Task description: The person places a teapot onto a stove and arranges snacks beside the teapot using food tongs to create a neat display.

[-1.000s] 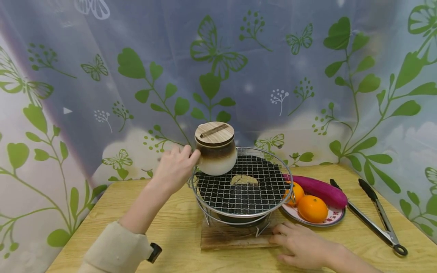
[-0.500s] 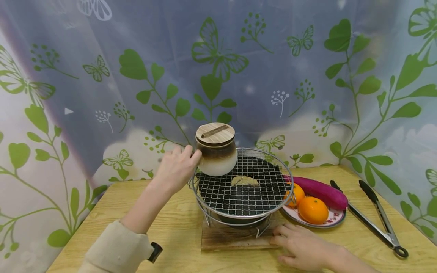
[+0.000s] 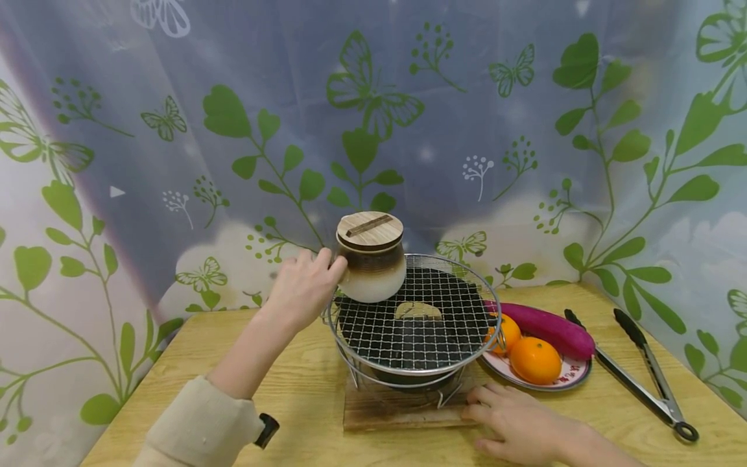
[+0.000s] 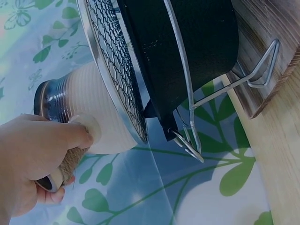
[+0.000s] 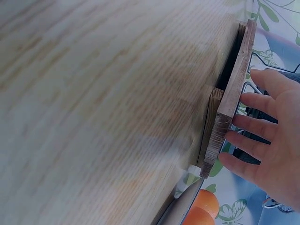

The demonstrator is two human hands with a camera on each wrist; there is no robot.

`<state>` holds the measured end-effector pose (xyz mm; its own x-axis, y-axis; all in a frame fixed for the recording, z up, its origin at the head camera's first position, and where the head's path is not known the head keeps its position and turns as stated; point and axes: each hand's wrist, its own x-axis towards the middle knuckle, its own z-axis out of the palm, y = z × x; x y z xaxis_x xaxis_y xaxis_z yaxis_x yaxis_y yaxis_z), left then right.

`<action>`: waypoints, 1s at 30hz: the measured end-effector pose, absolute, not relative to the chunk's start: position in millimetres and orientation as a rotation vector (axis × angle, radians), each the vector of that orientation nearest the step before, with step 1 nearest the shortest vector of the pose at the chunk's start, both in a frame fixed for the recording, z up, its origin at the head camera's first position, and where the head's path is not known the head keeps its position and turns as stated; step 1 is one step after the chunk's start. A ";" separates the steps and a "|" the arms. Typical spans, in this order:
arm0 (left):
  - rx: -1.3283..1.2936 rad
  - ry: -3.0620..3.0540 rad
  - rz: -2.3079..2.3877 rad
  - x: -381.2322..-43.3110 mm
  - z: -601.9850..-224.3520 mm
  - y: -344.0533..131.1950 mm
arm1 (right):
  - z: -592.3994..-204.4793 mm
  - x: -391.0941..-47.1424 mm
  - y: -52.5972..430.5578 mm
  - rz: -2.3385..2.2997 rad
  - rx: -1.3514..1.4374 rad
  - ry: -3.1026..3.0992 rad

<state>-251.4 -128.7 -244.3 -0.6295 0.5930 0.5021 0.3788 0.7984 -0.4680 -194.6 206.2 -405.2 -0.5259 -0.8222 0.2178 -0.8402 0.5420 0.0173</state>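
Observation:
My left hand (image 3: pixel 306 285) grips the twine-wrapped side handle (image 4: pixel 72 161) of a teapot (image 3: pixel 373 275). The pot is dark brown above and cream below, under a flat wooden lid (image 3: pixel 370 230). It stands at the left rear of a round wire-mesh grill (image 3: pixel 420 347), its base against the mesh. Below the mesh, a black stove body (image 4: pixel 187 51) sits in a wire stand on a wooden board (image 3: pixel 403 415). At the board's right front corner, my right hand (image 3: pixel 522 421) lies with fingers extended, the fingertips at the board and holding nothing.
Right of the grill, a plate (image 3: pixel 574 376) holds oranges (image 3: pixel 535 360) and a long purple vegetable (image 3: pixel 539 324). Metal tongs (image 3: pixel 639 383) with black tips lie spread farther right. A patterned curtain (image 3: pixel 262 162) hangs behind the table (image 3: pixel 297 415).
The teapot and my left hand have shifted very slightly right. My right hand stays at the board's corner, and the grill stands where it was.

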 end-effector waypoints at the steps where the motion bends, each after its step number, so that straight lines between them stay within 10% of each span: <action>1: -0.715 -2.322 0.419 -251.6 -244.3 -128.6 | -405.2 -194.6 206.3 0.133 1.406 -2.582; 30: -0.755 -2.348 0.379 -251.5 -238.2 -128.6 | -403.6 -196.4 206.6 0.151 1.426 -2.576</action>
